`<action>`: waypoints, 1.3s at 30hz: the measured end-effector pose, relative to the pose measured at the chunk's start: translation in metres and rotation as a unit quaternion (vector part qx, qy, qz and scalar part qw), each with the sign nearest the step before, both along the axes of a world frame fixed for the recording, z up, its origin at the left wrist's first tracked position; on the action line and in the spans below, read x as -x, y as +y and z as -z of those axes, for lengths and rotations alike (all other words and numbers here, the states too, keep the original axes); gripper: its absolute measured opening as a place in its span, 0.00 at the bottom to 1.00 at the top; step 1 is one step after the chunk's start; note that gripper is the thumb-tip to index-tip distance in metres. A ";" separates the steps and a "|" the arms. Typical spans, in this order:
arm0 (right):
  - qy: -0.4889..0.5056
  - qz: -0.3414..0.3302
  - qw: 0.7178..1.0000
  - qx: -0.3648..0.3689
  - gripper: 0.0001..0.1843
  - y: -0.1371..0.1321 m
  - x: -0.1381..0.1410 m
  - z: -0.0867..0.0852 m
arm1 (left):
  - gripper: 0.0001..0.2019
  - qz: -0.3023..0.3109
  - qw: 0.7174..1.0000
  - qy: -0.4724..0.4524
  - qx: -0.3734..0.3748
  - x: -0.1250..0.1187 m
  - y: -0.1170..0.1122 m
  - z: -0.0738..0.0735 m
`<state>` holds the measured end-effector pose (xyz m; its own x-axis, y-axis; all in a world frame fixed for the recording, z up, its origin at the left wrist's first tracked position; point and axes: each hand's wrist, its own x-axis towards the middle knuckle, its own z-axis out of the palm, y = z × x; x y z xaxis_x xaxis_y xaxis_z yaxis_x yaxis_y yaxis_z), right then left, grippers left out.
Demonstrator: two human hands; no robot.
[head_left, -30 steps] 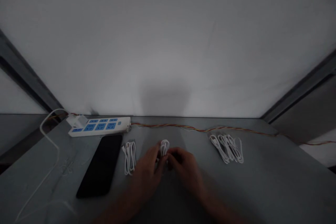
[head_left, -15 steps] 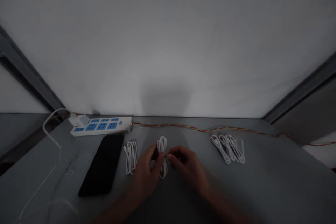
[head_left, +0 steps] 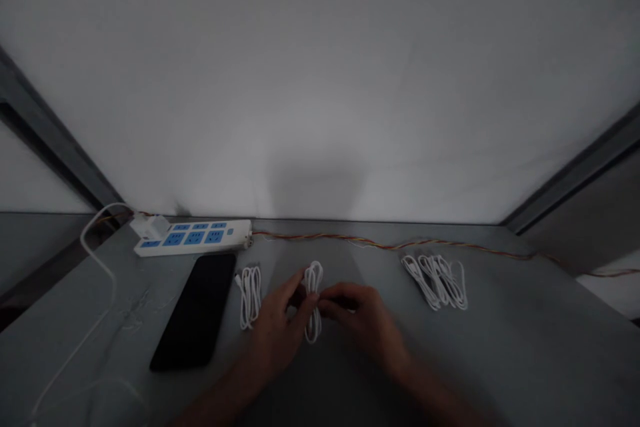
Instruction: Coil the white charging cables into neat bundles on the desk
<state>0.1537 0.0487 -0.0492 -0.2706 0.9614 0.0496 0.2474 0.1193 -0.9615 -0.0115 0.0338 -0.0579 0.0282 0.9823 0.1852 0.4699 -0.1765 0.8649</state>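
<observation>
Both my hands are together at the middle of the grey table (head_left: 505,333). Between them is a looped white cable (head_left: 313,330), folded into a narrow bundle and running upright, with loops showing above and below my fingers. My left hand (head_left: 277,327) pinches it from the left, and my right hand (head_left: 363,313) holds it from the right. The bundle's waist is hidden behind my fingers. Just left of my left hand lies another bundled white cable (head_left: 249,297), not touched.
A black smartphone (head_left: 194,312) lies face up at left. Behind it is a blue and white power strip (head_left: 193,238) with a white plug (head_left: 150,227) and a loose white cord (head_left: 97,273). Several bundled white cables (head_left: 435,282) lie at right, below a twisted red-yellow wire (head_left: 400,245).
The white cable has lengthened from a short loop into a bundle reaching below my hands. My right hand has shifted slightly right and down.
</observation>
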 end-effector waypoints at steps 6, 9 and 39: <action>-0.075 -0.003 0.994 -0.074 0.08 0.000 -0.004 -0.003 | 0.23 0.021 0.996 -0.082 0.037 -0.002 0.001 -0.002; -0.130 -0.020 0.982 -0.132 0.08 0.001 -0.007 -0.003 | 0.24 0.018 0.994 -0.090 0.053 -0.003 0.001 -0.004; -0.301 -0.049 0.945 -0.116 0.07 0.000 -0.003 -0.003 | 0.28 0.002 0.960 -0.183 0.211 0.001 0.012 0.011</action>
<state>0.1567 0.0485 -0.0459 -0.4034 0.9127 0.0648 0.7182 0.3597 -0.5956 -0.0126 0.0459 -0.0691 0.0410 0.9721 -0.2311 0.1212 0.2248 0.9668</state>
